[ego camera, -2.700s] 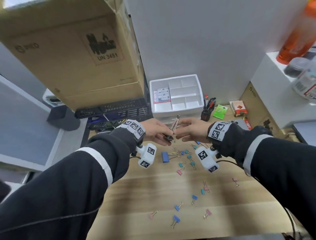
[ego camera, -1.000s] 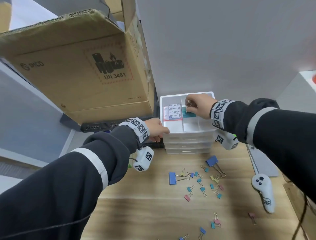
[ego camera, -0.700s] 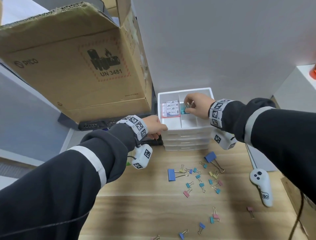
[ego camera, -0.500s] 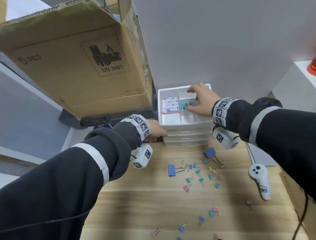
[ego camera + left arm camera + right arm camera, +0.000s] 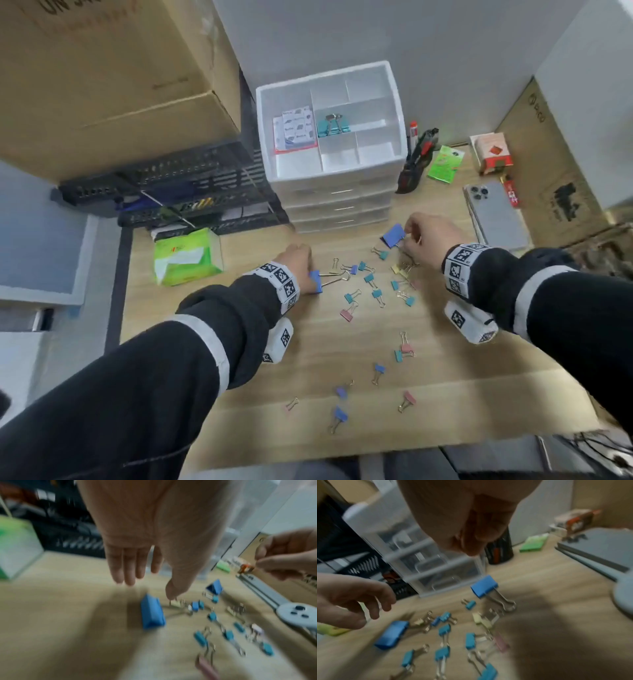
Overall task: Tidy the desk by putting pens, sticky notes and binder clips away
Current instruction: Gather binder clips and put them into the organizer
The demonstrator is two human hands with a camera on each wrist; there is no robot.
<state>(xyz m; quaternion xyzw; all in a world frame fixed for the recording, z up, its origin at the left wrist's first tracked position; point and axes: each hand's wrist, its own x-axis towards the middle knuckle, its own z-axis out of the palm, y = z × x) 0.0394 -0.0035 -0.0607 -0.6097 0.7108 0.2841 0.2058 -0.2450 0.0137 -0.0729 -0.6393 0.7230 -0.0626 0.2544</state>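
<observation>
Several small coloured binder clips (image 5: 373,291) lie scattered on the wooden desk (image 5: 462,387). My left hand (image 5: 306,260) hovers with straight fingers just over a large blue clip (image 5: 317,281) (image 5: 152,613) and holds nothing. My right hand (image 5: 407,236) (image 5: 469,547) hangs above a second large blue clip (image 5: 394,234) (image 5: 484,586), fingers bent, nothing between them. Behind stands the white drawer organizer (image 5: 394,113); teal clips (image 5: 332,125) and sticky-note packs (image 5: 294,128) lie in its top tray. Pens stand in a black holder (image 5: 418,154) beside a green sticky-note pad (image 5: 445,162).
A green tissue pack (image 5: 185,257) sits left of my left hand, before a black rack (image 5: 178,185) under a large cardboard box (image 5: 102,68). A phone (image 5: 493,216) and a small red-and-white box (image 5: 491,152) lie at the right.
My right hand left the teal clips in the organizer tray and came down to the desk. My left hand let go of the organizer's edge and dropped over the blue clip.
</observation>
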